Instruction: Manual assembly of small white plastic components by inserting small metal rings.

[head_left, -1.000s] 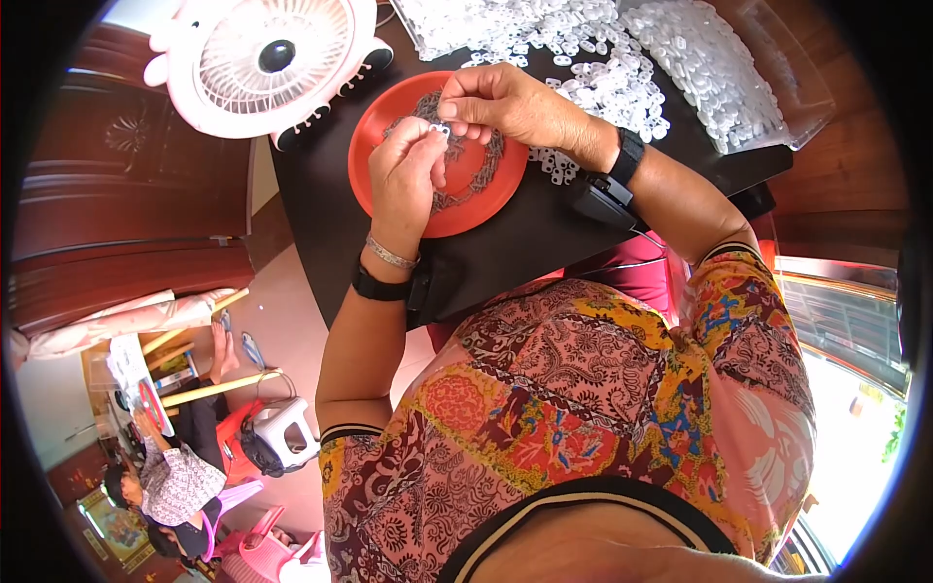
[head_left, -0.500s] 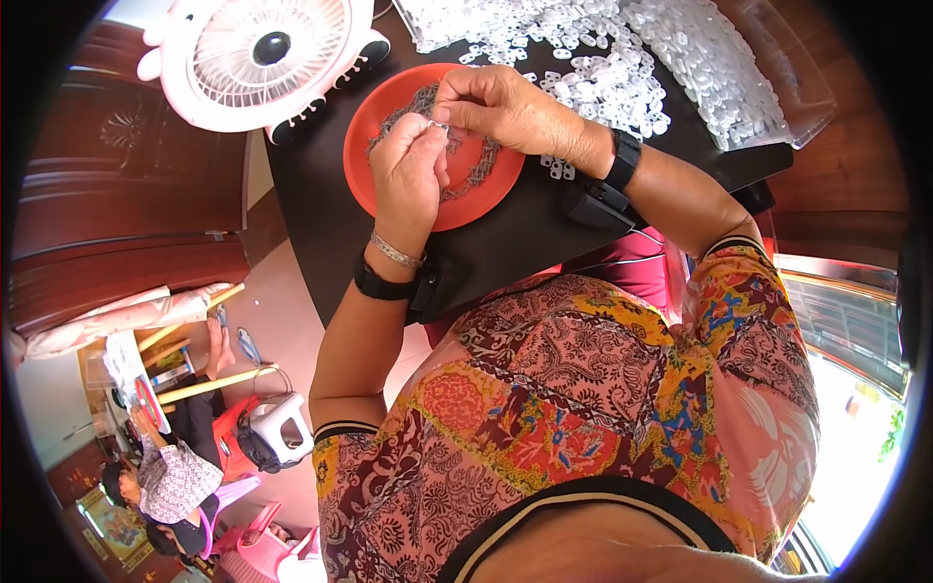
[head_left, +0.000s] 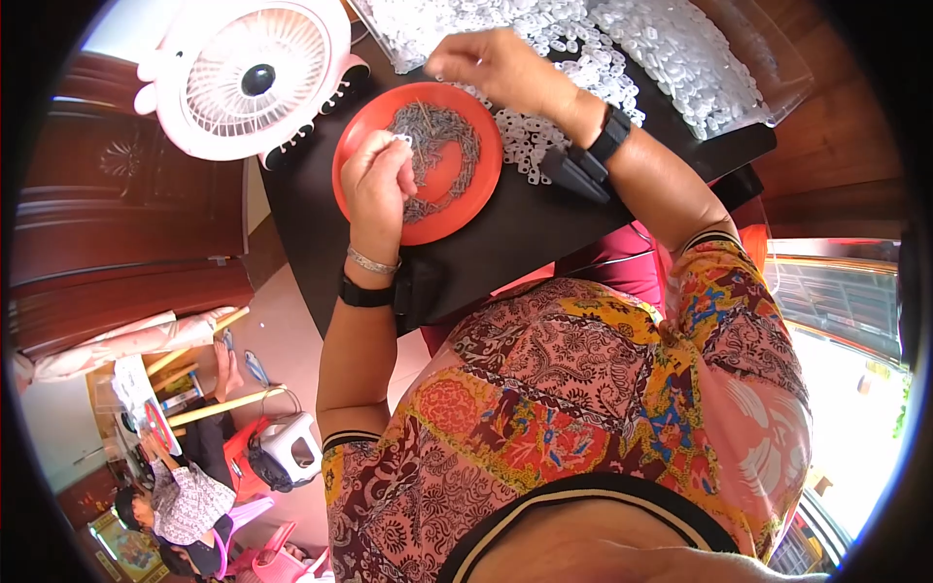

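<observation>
My left hand is over the left side of a round red plate, closed in a pinch. A small white plastic piece shows at its fingertips. In the plate lie many thin grey metal pieces, like small nails or screws, heaped toward the far side and spread in a ring around the bare red middle. My right hand is raised beyond the plate's far edge, near the loose white pieces. Its fingers are bent together; what they hold, if anything, cannot be made out.
Loose white plastic pieces with holes lie on the black table right of the plate. Larger heaps fill a clear tray at the far right. A white fan stands at the far left. Another person sits at lower left.
My hands have come apart. The right has moved up and away from the left, beyond the plate; the left stays over the plate with the white piece. The whole view has shifted slightly.
</observation>
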`<state>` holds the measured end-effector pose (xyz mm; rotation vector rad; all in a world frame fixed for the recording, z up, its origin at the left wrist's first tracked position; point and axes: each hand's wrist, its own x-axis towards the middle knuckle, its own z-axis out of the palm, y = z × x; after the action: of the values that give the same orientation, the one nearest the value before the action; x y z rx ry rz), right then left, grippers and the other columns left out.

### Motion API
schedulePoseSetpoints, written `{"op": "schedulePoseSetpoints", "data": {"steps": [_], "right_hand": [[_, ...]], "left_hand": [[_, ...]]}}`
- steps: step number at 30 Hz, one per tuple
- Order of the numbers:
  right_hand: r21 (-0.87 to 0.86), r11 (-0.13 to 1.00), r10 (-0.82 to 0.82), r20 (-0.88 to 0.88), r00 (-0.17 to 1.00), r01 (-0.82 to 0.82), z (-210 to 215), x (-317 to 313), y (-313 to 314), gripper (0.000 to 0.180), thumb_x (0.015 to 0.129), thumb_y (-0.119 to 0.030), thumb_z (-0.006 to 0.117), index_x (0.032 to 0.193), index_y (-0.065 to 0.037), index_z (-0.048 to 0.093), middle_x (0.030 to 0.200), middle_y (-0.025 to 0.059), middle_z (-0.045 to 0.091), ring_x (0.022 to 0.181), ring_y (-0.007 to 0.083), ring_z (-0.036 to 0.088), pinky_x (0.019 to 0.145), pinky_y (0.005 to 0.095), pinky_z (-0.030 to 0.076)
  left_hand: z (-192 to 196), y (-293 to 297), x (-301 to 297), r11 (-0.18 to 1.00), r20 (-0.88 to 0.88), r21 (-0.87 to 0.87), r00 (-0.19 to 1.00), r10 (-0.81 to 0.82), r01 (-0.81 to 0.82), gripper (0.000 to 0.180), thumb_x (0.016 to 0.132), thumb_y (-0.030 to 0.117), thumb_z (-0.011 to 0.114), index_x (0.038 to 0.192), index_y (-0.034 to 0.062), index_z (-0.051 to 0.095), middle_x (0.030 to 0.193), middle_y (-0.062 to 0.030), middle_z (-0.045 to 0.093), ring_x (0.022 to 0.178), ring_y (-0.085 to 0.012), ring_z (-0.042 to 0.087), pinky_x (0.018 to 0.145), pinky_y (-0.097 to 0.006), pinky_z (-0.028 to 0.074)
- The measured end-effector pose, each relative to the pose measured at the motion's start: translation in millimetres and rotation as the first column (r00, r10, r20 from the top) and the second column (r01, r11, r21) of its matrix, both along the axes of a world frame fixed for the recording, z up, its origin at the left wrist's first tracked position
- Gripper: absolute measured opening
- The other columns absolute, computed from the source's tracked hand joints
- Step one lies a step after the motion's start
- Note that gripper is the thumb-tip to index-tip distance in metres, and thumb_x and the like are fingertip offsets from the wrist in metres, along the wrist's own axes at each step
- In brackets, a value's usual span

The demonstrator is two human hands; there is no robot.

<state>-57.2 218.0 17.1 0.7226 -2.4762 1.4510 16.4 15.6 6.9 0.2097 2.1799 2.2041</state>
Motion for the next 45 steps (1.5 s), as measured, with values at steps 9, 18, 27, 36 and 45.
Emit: {"op": "schedulePoseSetpoints", "data": {"steps": [9, 18, 27, 36, 45], "right_hand": [[0.48, 0.85, -0.129, -0.209, 0.969, 0.217, -29, -36, 36, 0.019, 0.082, -0.021, 0.055, 0.093, -0.013, 0.069, 0.085, 0.0106, 0.068, 0.083, 0.03, 0.064, 0.076, 0.0406, 0.05], [0.669, 0.727, 0.008, -0.229, 0.973, 0.152, -27, -32, 30, 0.014, 0.081, -0.017, 0.056, 0.089, -0.011, 0.066, 0.09, 0.0089, 0.062, 0.087, 0.0297, 0.062, 0.077, 0.0394, 0.049], [0.636, 0.765, 0.036, -0.189, 0.981, 0.095, -26, -22, 28, 0.014, 0.082, -0.015, 0.055, 0.089, -0.009, 0.065, 0.091, 0.0097, 0.062, 0.087, 0.0297, 0.062, 0.076, 0.0395, 0.049], [0.622, 0.78, 0.049, -0.17, 0.984, 0.068, -27, -18, 43, 0.015, 0.082, -0.009, 0.056, 0.095, -0.008, 0.063, 0.097, 0.0108, 0.061, 0.092, 0.0318, 0.06, 0.079, 0.0403, 0.048], [0.631, 0.775, 0.009, -0.08, 0.997, 0.044, -32, -30, 58, 0.013, 0.08, -0.011, 0.057, 0.092, -0.007, 0.062, 0.096, 0.0092, 0.06, 0.09, 0.0298, 0.06, 0.077, 0.0395, 0.048]], "left_hand": [[2, -1, -1, 1.0, -0.013, 0.019, 1.0, -0.006, 0.007, 0.022, 0.089, 0.011, 0.05, 0.067, 0.0057, 0.049, 0.055, -0.0002, 0.047, 0.047, -0.006, 0.04, 0.044, -0.02, 0.029], [2, 0, 1, 0.997, -0.021, 0.037, 0.998, -0.063, 0.064, 0.018, 0.089, 0.011, 0.05, 0.072, 0.0041, 0.051, 0.057, 0.0003, 0.048, 0.049, -0.0053, 0.04, 0.045, -0.02, 0.029], [3, -3, 1, 0.999, -0.005, 0.031, 0.999, -0.034, 0.035, 0.019, 0.09, 0.012, 0.049, 0.072, 0.0044, 0.051, 0.057, 0.0001, 0.048, 0.049, -0.0053, 0.04, 0.045, -0.019, 0.029], [1, 4, 1, 0.997, 0.021, 0.074, 0.999, -0.027, 0.025, 0.018, 0.089, 0.01, 0.051, 0.073, 0.0033, 0.052, 0.057, -0.0001, 0.049, 0.049, -0.0056, 0.041, 0.045, -0.02, 0.03], [6, 24, 5, 0.996, -0.171, -0.07, 0.984, 0.051, -0.064, 0.016, 0.088, 0.008, 0.054, 0.073, 0.0014, 0.054, 0.06, 0.0015, 0.048, 0.053, -0.0052, 0.045, 0.049, -0.021, 0.035]]}}
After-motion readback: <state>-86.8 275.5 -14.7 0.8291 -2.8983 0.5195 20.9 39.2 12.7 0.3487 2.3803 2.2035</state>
